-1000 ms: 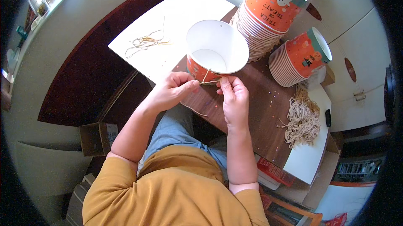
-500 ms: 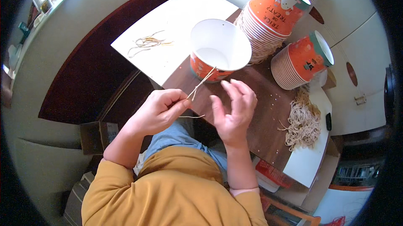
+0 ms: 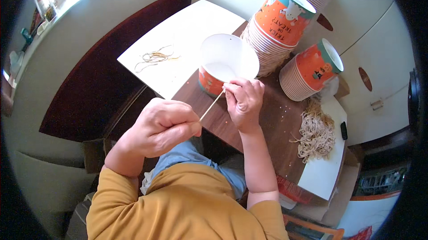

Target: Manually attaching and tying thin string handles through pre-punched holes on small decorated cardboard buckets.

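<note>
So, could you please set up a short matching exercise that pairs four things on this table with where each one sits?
Things:
1. Open paper bucket
2. Taut string
3. Pale bundle of strings
4. Small tangle of strings

Places:
A. On the white sheet at the right
B. On the white board at the upper left
C. Stretched between the left hand and the right hand
D. On the brown tabletop, just beyond the right hand

Pairs: 1-D, 2-C, 3-A, 4-B
</note>
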Motion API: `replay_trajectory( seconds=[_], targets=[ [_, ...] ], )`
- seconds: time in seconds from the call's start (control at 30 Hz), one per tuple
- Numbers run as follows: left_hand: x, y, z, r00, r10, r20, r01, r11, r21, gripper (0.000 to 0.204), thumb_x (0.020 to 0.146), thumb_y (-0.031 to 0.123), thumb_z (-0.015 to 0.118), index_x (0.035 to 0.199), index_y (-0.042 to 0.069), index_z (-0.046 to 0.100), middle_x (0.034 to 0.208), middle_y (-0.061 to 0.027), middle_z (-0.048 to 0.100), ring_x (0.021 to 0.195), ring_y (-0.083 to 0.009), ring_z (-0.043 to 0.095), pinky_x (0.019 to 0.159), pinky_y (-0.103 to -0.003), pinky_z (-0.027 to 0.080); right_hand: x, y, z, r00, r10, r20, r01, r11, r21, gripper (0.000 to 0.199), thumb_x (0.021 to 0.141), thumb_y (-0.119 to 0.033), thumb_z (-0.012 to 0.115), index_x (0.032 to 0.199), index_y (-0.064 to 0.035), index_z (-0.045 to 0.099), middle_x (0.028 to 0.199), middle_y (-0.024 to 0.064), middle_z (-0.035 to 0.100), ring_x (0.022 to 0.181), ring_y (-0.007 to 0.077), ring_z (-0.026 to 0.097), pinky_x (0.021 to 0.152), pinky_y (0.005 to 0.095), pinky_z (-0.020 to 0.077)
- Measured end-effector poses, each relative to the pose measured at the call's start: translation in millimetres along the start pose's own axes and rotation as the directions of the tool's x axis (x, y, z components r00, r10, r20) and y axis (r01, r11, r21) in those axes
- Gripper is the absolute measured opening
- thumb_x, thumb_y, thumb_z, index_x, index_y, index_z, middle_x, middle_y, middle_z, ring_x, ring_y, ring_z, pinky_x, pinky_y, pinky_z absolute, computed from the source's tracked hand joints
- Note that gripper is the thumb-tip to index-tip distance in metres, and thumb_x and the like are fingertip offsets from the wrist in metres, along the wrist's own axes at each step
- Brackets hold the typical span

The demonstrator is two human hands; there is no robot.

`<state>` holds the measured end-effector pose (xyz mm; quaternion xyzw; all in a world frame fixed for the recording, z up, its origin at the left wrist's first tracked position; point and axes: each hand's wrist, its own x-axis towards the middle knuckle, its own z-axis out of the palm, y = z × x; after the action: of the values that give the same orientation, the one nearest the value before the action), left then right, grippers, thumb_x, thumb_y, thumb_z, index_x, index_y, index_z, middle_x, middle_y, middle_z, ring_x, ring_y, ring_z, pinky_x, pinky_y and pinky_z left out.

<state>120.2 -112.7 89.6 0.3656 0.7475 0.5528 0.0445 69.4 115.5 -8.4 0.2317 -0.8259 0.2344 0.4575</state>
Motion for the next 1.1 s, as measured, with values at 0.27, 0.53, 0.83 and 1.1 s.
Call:
replay_trajectory(
  seconds=[0.27, 0.53, 0.83, 1.1],
  targets=[
    [2.6, -4.9, -3.0, 0.992, -0.036, 0.118, 0.051, 0.990, -0.130, 0.018, 0.083, 0.014, 0.064, 0.076, -0.002, 0.067, 0.069, -0.0124, 0.065, 0.062, -0.0227, 0.063, 0.058, -0.031, 0.048, -8.0, 28.5, -42.8, 0.987, -0.003, 0.162, -0.026, 0.983, 0.180, 0.014, 0.074, 0.000, 0.069, 0.085, -0.0079, 0.065, 0.086, 0.0052, 0.067, 0.083, 0.0228, 0.064, 0.081, 0.0342, 0.0450],
    [16.9, -10.5, -18.6, 0.978, -0.046, 0.205, 0.061, 0.996, -0.067, 0.009, 0.086, 0.006, 0.063, 0.087, -0.001, 0.067, 0.069, -0.0074, 0.064, 0.058, -0.0130, 0.058, 0.054, -0.025, 0.046, 8.3, 40.3, -136.3, 0.825, 0.248, 0.508, -0.229, 0.968, -0.101, 0.055, 0.065, -0.014, 0.078, 0.116, -0.0074, 0.060, 0.126, 0.0141, 0.056, 0.117, 0.0334, 0.050, 0.101, 0.0406, 0.0383],
    [65.2, 11.1, 19.7, 0.931, 0.007, 0.366, -0.025, 0.999, 0.044, 0.013, 0.085, 0.013, 0.065, 0.083, 0.000, 0.065, 0.065, -0.0130, 0.059, 0.057, -0.0227, 0.058, 0.054, -0.033, 0.045, 12.2, -40.9, -129.4, 0.667, 0.366, 0.648, -0.733, 0.474, 0.488, 0.012, 0.091, -0.011, 0.062, 0.094, -0.0008, 0.066, 0.081, 0.0016, 0.065, 0.074, 0.0092, 0.057, 0.069, 0.0239, 0.0463],
    [59.5, -30.6, 3.9, 0.889, -0.237, 0.391, 0.295, 0.951, -0.095, 0.024, 0.092, 0.023, 0.061, 0.085, 0.001, 0.068, 0.061, 0.0013, 0.057, 0.057, -0.0054, 0.050, 0.053, -0.023, 0.042, 10.6, 22.2, -162.9, 0.655, 0.597, 0.463, -0.755, 0.512, 0.409, 0.020, 0.091, -0.015, 0.059, 0.079, -0.0007, 0.066, 0.073, 0.0009, 0.059, 0.065, 0.0073, 0.049, 0.062, 0.0221, 0.0390]
  ],
)
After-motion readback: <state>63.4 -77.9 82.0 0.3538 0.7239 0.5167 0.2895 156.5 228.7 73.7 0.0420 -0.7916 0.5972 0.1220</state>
